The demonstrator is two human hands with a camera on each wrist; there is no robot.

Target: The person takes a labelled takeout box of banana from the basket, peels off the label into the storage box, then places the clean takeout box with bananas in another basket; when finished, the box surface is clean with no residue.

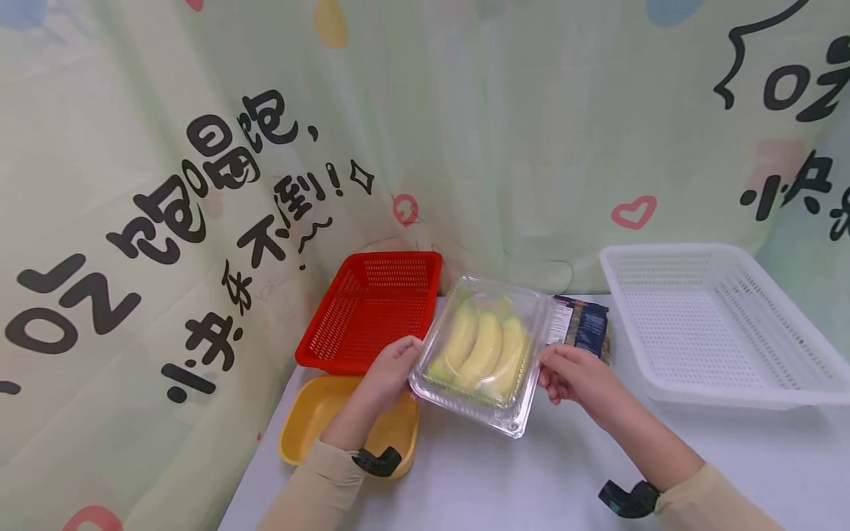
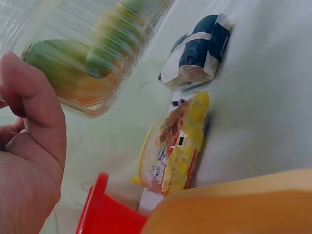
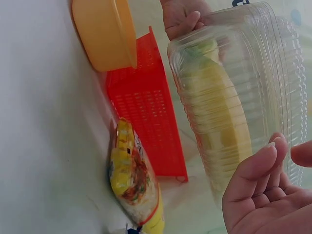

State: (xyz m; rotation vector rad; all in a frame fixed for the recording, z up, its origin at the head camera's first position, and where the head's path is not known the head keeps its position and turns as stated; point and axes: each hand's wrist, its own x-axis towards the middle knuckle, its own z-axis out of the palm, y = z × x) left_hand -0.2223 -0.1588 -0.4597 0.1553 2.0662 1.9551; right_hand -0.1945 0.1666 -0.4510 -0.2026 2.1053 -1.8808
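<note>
A clear plastic clamshell box with yellow-green bananas inside is lifted off the white table and tilted. My left hand grips its left edge, and my right hand pinches its right rim between fingers and thumb. In the left wrist view the box is blurred above my left hand. The right wrist view has the box upright, my right hand at its near rim and my left hand at the far end.
A red basket and a yellow tub stand at the left, against a printed curtain. A white basket stands at the right. A dark blue packet and a yellow snack packet lie behind the box.
</note>
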